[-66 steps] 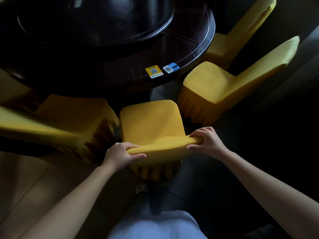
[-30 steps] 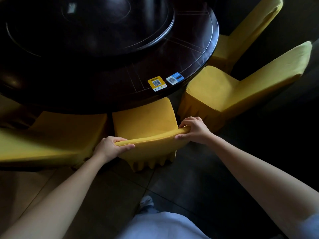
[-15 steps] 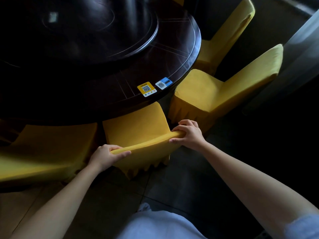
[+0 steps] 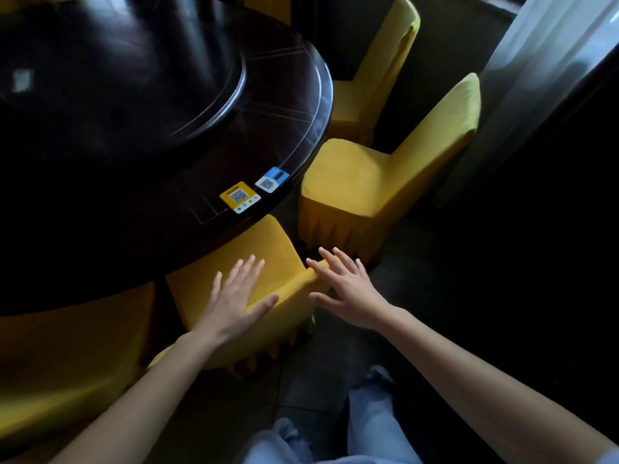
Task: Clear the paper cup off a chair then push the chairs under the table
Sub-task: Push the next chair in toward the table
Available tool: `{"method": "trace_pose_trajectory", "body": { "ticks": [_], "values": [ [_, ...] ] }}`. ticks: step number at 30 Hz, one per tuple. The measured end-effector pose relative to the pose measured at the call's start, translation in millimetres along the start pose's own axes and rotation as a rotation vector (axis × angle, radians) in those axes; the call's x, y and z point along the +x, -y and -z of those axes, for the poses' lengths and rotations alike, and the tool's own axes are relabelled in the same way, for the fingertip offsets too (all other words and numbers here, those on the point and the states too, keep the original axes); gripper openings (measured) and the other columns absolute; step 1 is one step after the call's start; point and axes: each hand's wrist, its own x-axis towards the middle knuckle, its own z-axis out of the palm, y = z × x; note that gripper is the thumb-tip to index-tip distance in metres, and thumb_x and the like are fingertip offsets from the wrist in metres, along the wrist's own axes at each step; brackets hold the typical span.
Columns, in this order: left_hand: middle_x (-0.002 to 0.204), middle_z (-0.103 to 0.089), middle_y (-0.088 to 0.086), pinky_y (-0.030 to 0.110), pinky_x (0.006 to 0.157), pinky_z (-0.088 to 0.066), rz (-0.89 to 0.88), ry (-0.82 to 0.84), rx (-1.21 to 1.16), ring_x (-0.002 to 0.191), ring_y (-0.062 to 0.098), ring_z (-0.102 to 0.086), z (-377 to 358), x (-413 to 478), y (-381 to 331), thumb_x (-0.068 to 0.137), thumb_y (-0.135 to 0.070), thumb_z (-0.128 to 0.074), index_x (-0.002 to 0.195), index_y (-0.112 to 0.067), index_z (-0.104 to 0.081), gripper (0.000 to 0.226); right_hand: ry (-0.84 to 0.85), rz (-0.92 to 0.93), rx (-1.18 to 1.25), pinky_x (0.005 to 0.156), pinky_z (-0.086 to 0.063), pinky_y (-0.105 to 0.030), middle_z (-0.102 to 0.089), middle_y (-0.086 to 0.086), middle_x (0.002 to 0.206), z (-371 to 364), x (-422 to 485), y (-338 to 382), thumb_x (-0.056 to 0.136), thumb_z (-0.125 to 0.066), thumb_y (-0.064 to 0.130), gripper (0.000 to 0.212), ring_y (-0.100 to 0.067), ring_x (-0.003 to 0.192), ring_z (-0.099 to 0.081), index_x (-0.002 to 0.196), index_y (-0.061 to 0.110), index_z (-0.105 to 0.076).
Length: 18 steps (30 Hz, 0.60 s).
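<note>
Fingers are straight and spread on both sides: the left grip (image 4: 234,303) and the right grip (image 4: 348,293) are both apart and hold nothing. Directly under them is the middle chair (image 4: 258,241), in a yellow cover with a pleated skirt. The left grip lies flat over the top of its backrest, thumb along the near edge. The right grip is at the backrest's right corner, its fingertips pointing toward the gap before the next chair. The blur hides whether either palm actually touches the cloth. Ahead of the grips, the front of this chair's seat is tucked under the rim of the dark round tabletop (image 4: 187,152).

Just beyond the right grip stands a second yellow chair (image 4: 361,182), its whole seat outside the rim. A third chair (image 4: 378,78) is further round, and a fourth (image 4: 67,346) sits to the left of the left grip.

Two stickers lie near the rim ahead of the grips: a yellow sticker (image 4: 240,197) and a blue sticker (image 4: 272,179), each with a QR code. Their writing is too small to read.

A raised round turntable (image 4: 117,78) fills the middle of the tabletop.
</note>
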Motion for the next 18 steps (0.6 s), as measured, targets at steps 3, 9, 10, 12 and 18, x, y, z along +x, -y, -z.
{"method": "trace_pose_trajectory", "body": {
  "ticks": [3, 9, 10, 12, 18],
  "values": [
    [0.153, 0.018, -0.013, 0.042, 0.113, 0.017, -0.082, -0.038, 0.053, 0.140, 0.007, 0.022, -1, 35, -44, 0.072, -0.082, -0.006, 0.148, -0.037, 0.004, 0.089, -0.021, -0.013, -0.041, 0.115, 0.009, -0.048, 0.011, 0.008, 0.160, 20, -7, -31, 0.089, -0.033, 0.063, 0.070, -0.015, 0.145, 0.019, 0.149, 0.040, -0.004],
    [0.153, 0.029, -0.010, 0.045, 0.112, 0.021, -0.136, -0.077, 0.141, 0.139, 0.010, 0.032, -15, 107, -139, 0.072, -0.082, -0.002, 0.147, -0.036, 0.013, 0.090, -0.086, -0.081, -0.143, 0.114, 0.014, -0.045, 0.023, 0.011, 0.156, 71, -16, -122, 0.089, -0.023, 0.067, 0.072, -0.012, 0.141, 0.029, 0.147, 0.041, 0.010],
    [0.153, 0.029, -0.010, 0.044, 0.111, 0.023, -0.142, -0.082, 0.149, 0.138, 0.010, 0.033, -19, 119, -155, 0.071, -0.082, -0.001, 0.147, -0.035, 0.014, 0.091, -0.098, -0.094, -0.153, 0.114, 0.015, -0.045, 0.025, 0.012, 0.155, 80, -16, -138, 0.088, -0.022, 0.068, 0.072, -0.012, 0.140, 0.031, 0.146, 0.041, 0.011],
    [0.154, 0.030, -0.010, 0.043, 0.111, 0.024, -0.170, -0.085, 0.171, 0.137, 0.009, 0.035, -26, 145, -187, 0.069, -0.083, 0.004, 0.147, -0.034, 0.015, 0.093, -0.122, -0.123, -0.170, 0.114, 0.016, -0.045, 0.027, 0.013, 0.153, 100, -17, -172, 0.088, -0.021, 0.068, 0.072, -0.011, 0.139, 0.032, 0.145, 0.041, 0.013],
    [0.153, 0.031, -0.010, 0.044, 0.110, 0.023, -0.255, -0.070, 0.200, 0.137, 0.011, 0.035, -46, 214, -277, 0.071, -0.081, 0.003, 0.145, -0.035, 0.019, 0.088, -0.173, -0.229, -0.151, 0.115, 0.011, -0.047, 0.022, 0.009, 0.157, 149, -29, -263, 0.085, -0.018, 0.070, 0.075, -0.012, 0.142, 0.026, 0.148, 0.037, 0.009]
  ]
}}
